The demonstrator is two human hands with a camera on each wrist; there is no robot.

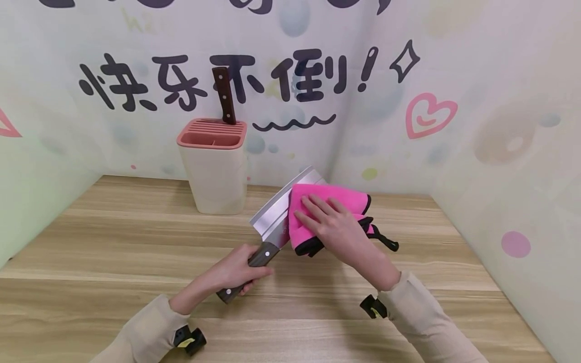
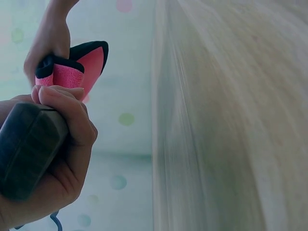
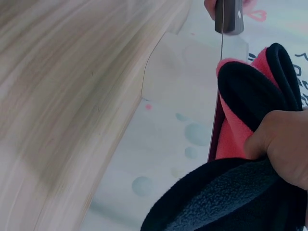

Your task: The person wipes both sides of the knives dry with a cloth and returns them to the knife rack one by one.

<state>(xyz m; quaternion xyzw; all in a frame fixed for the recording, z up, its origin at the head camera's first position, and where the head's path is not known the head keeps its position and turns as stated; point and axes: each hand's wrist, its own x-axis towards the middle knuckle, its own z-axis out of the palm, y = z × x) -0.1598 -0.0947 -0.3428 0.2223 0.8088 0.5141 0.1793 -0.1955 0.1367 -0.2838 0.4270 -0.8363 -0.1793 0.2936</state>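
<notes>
In the head view my left hand (image 1: 238, 269) grips the dark riveted handle (image 1: 260, 257) of a cleaver, its broad blade (image 1: 274, 214) angled up and away to the right above the table. A folded pink cloth (image 1: 331, 199) with black edging and a black loop lies against the blade's far part and hides some of it. My right hand (image 1: 336, 229) holds this cloth, fingers spread over its top; the thumb (image 3: 262, 139) bears on the cloth in the right wrist view. The handle's butt end (image 2: 33, 149) sticks out of my left fist in the left wrist view.
A white knife block (image 1: 218, 176) with a pink slotted top stands at the back left of the wooden table (image 1: 136, 242). One brown-handled knife (image 1: 224, 96) stands in it. A printed curtain (image 1: 386, 151) closes off the back and sides.
</notes>
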